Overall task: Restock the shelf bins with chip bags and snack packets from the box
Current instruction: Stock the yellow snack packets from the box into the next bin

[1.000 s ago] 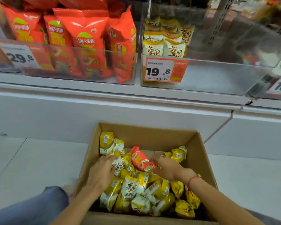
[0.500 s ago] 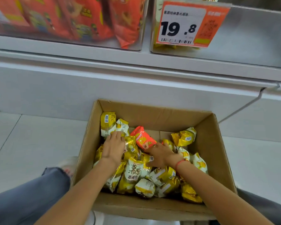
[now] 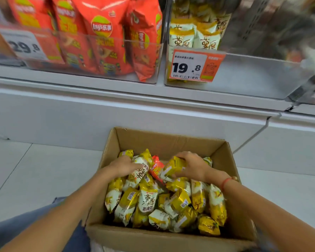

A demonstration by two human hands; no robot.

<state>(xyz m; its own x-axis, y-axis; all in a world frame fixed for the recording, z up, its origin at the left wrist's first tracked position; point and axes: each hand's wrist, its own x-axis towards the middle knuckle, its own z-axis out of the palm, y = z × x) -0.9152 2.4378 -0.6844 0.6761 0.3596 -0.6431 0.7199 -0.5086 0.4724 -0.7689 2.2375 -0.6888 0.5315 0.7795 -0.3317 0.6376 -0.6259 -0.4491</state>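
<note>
An open cardboard box [image 3: 164,142] on the floor holds several yellow-and-white snack packets [image 3: 147,200] and one small red packet [image 3: 156,169]. My left hand [image 3: 124,167] grips a white-and-yellow packet [image 3: 141,171] at the back left of the pile. My right hand [image 3: 193,167] grips a yellow packet [image 3: 172,168] just right of the red one. Above, a clear shelf bin [image 3: 244,77] with a 19.8 price tag [image 3: 195,66] holds the same yellow packets [image 3: 195,37] at its left end.
The clear bin to the left [image 3: 91,51] is packed with large red chip bags [image 3: 105,37] behind a 29.8 tag [image 3: 25,45]. A white shelf base [image 3: 116,110] runs behind the box. White floor tiles [image 3: 35,175] lie on both sides; my blue-trousered knee [image 3: 25,231] is at lower left.
Both hands have closed on packets: the left took a white-and-yellow one, the right moved up and right onto a yellow one. The camera tilted up, showing more of the shelf bins.
</note>
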